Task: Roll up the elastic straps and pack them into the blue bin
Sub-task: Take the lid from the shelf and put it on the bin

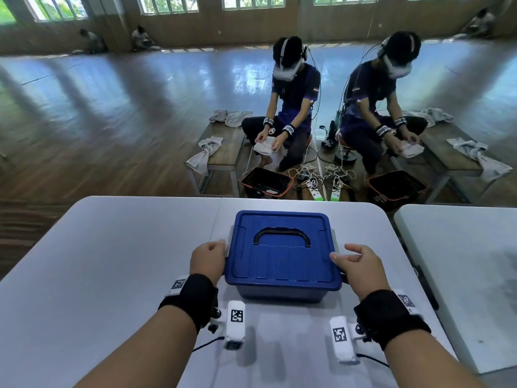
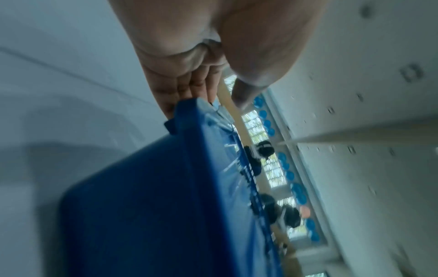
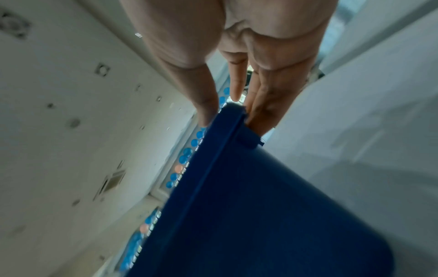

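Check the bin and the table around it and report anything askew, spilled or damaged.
Nothing stands out. The blue bin sits level on the white table, lid on, left hand and right hand at its sides. No straps are visible.

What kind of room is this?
Probably a dance or exercise studio: a mirror wall reflects a seated person, with wide polished wooden floor beyond the folding table.

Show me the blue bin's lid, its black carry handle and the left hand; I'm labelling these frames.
lid [image 1: 282, 264]: head view, on the flat blue top near the front.
carry handle [image 1: 282, 233]: head view, on the black bar's top span.
left hand [image 1: 207, 261]: head view, on the back of the hand.
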{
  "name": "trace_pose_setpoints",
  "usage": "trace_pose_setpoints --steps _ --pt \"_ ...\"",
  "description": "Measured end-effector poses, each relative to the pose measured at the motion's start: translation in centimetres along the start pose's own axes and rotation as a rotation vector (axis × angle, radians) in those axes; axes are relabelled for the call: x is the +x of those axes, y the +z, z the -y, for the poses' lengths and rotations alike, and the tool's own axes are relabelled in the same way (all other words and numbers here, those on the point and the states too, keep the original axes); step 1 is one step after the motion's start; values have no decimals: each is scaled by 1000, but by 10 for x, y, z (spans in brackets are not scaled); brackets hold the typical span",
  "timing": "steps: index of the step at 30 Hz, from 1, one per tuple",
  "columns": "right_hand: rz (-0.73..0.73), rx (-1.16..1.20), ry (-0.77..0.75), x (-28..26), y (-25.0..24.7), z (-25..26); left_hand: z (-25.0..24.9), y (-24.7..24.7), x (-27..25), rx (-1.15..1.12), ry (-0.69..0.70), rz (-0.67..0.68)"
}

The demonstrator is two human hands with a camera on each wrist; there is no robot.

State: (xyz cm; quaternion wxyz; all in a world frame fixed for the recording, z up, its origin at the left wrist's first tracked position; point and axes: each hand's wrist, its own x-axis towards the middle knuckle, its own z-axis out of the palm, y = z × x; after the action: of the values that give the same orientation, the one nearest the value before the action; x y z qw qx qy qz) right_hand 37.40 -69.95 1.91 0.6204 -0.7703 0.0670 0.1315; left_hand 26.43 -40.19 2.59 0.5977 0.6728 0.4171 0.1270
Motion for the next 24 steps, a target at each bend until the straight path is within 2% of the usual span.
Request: trace_pose_setpoints --steps 2,4,7,13,19,24 --pt "10 149 82 -1 -2 5 0 -2 2 -161 -132 57" --pt "42 240 129 -2 -4 8 -4 -4 -2 -197 -171 93" --pt "96 272 167 0 -3 6 -5 -6 -2 -231 -193 114" --pt "159 269 203 6 2 5 -14 -10 4 -221 -395 278" --pt "167 236 212 11 7 9 -18 -5 7 -103 -391 266" --pt "141 150 176 12 12 9 -14 -1 6 -133 -336 211"
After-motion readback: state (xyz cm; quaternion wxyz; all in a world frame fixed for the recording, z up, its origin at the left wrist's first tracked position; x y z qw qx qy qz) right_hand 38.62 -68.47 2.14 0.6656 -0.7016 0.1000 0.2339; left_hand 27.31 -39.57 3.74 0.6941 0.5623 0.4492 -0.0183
